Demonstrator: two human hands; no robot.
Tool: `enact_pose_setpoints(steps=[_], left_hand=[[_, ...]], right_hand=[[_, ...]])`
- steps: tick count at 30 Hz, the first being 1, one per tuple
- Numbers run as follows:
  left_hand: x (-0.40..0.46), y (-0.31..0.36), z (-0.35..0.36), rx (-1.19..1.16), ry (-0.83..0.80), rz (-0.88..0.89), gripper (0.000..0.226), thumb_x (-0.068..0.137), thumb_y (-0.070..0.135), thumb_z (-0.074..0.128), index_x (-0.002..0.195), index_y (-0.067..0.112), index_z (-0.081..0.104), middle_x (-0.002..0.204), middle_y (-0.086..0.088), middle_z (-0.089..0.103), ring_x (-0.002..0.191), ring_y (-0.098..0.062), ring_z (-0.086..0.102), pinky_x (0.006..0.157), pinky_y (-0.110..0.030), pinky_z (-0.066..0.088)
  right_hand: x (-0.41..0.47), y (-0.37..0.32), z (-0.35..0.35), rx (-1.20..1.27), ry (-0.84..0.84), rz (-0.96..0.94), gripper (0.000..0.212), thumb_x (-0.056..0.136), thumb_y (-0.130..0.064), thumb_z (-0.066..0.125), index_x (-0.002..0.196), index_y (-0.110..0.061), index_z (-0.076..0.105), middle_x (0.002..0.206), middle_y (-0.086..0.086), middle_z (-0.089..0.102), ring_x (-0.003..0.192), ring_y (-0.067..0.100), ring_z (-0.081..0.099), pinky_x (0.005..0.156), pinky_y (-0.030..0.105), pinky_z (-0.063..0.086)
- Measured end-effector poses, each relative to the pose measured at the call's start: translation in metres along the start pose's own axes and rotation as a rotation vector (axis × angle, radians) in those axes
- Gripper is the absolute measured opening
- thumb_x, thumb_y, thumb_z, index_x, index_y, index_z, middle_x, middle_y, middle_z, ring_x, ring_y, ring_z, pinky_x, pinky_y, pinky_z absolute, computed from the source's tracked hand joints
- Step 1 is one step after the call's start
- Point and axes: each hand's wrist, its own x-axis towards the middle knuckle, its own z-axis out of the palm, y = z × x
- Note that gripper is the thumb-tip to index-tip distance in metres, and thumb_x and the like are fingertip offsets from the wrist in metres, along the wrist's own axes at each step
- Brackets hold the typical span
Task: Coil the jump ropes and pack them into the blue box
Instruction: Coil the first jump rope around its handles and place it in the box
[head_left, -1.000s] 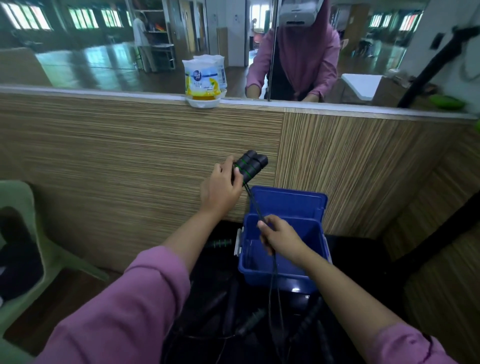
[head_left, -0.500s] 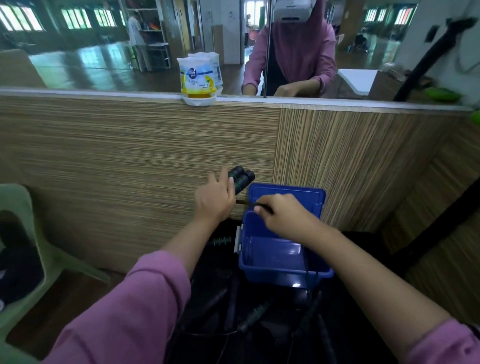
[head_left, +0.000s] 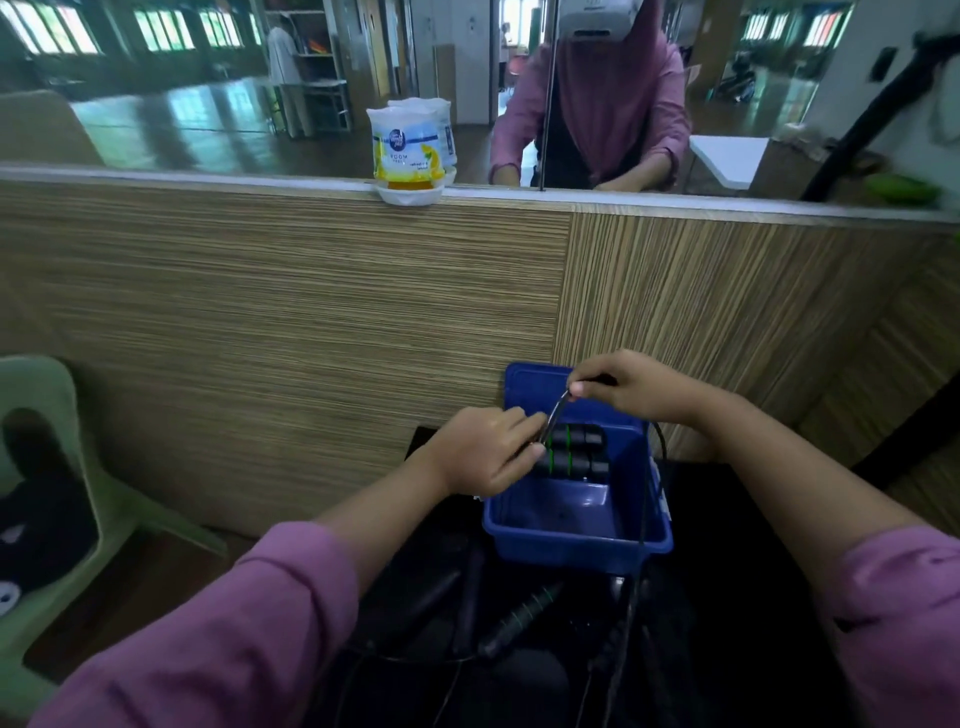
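Blue box on dark surface against striped wood wall

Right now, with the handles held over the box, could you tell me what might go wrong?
1. The cord hangs over the blue box rim; packed uncoiled, it may snag.
2. The right hand pinches only a thin loop, which could slip.
3. The left hand holds both handles from one end; they might splay.

My left hand covers the near ends of the two rope handles, so I can't see how far my fingers wrap them. The cord drops over the blue box's right rim and is lost against the dark bench — the loose handles by the near edge are blurred.
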Motion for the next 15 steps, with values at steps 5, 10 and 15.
enact_pose_setpoints(steps=[5, 10, 15], left_hand=[[0.008, 0.010, -0.009, -0.117, 0.058, -0.052, 0.063, 0.099, 0.052, 0.028, 0.123, 0.002, 0.058, 0.084, -0.004, 0.064, 0.069, -0.020, 0.062, 0.054, -0.033, 0.047], [0.021, 0.013, -0.017, -0.176, 0.181, -0.255, 0.055, 0.095, 0.046, 0.038, 0.124, 0.004, 0.060, 0.094, -0.005, 0.069, 0.078, -0.021, 0.067, 0.058, -0.033, 0.053], [0.029, 0.009, -0.021, -0.180, 0.215, -0.426, 0.057, 0.092, 0.050, 0.034, 0.130, 0.014, 0.057, 0.104, -0.003, 0.071, 0.086, -0.020, 0.069, 0.062, -0.037, 0.055]], right_hand=[[-0.006, 0.026, 0.007, 0.392, 0.053, 0.093, 0.029, 0.080, -0.034, 0.067, 0.090, -0.008, 0.071, 0.075, 0.013, 0.061, 0.070, 0.020, 0.054, 0.070, 0.032, 0.046], [-0.005, 0.041, 0.036, 0.868, 0.114, 0.174, 0.021, 0.090, 0.008, 0.050, 0.092, -0.003, 0.068, 0.084, 0.017, 0.067, 0.071, 0.022, 0.061, 0.065, 0.027, 0.053], [-0.004, 0.018, 0.065, 1.143, 0.212, 0.269, 0.022, 0.100, -0.011, 0.041, 0.087, -0.005, 0.056, 0.066, 0.009, 0.052, 0.061, 0.020, 0.054, 0.064, 0.030, 0.054]])
